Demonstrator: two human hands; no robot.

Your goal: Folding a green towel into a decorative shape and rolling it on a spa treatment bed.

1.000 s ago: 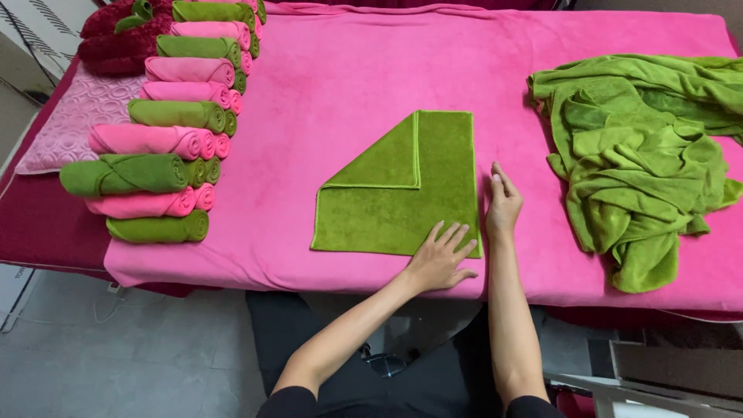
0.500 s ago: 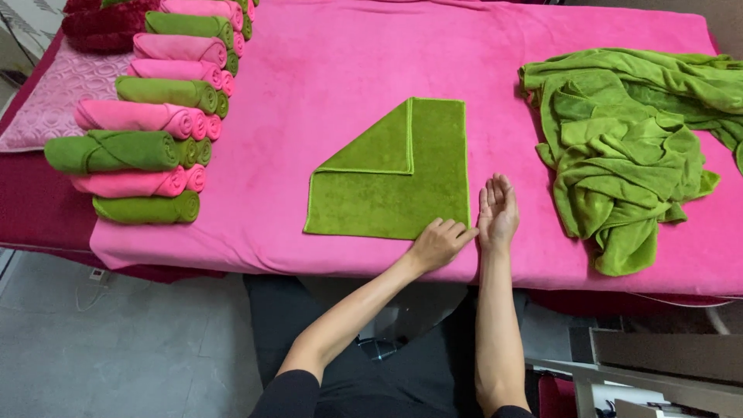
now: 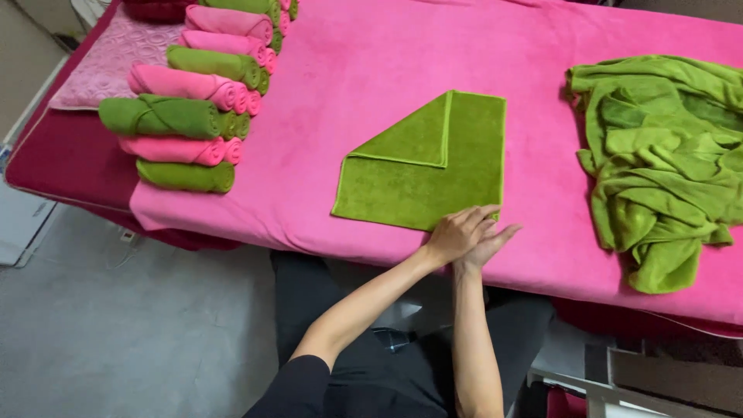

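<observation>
The green towel [image 3: 433, 166] lies flat on the pink table [image 3: 371, 70], one corner folded in. Both hands meet at its near right corner. The left hand [image 3: 458, 232] lies on top of the right hand [image 3: 489, 241], fingers loose, gripping nothing. Rolled towels [image 3: 182, 116] sit far left, a green pile [image 3: 665, 155] right.

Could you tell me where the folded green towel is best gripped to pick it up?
Probably the near right corner of the towel, approached from the table's near edge. The layers stack there and both hands, left hand over right hand, already rest on it.
</observation>
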